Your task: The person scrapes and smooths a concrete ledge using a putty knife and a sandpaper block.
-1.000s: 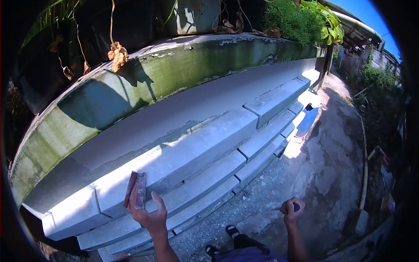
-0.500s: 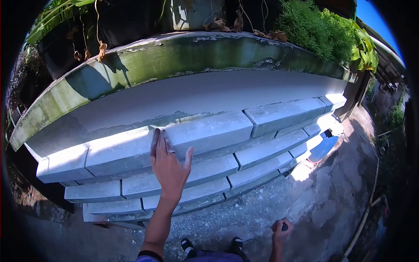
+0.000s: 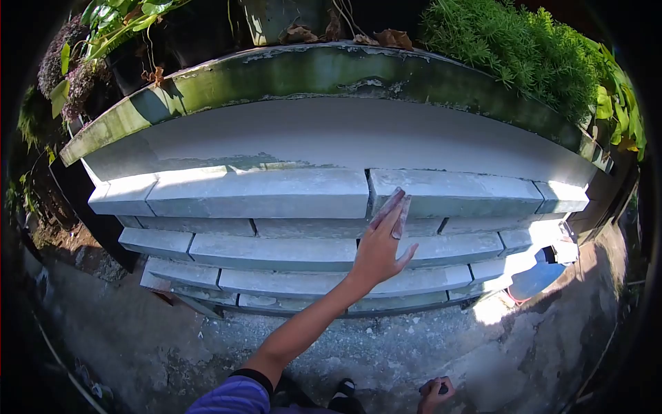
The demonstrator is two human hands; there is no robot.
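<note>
My left hand (image 3: 380, 243) reaches across the stepped wall of pale concrete blocks. Its fingers are stretched out and dusted grey, with the thumb apart. The fingertips lie over the front edge of a long top-row block (image 3: 458, 195), just right of a dark joint. On the other side of that joint is another long top block (image 3: 269, 195). Low in the view, my right hand (image 3: 438, 392) is closed around a small dark object (image 3: 442, 389), of which only a bit shows; its kind I cannot tell.
A mossy, peeling ledge (image 3: 241, 81) overhangs the blocks, with ferny green plants (image 3: 503, 55) above it. Lower block rows (image 3: 276, 252) step down to the rough concrete floor (image 3: 310, 352). A blue container (image 3: 534, 281) stands at the right end. My sandalled foot (image 3: 344, 388) shows below.
My left hand has slid right along the top row, from the left long block past the joint onto the right one. The view has turned; my right hand stays closed low down.
</note>
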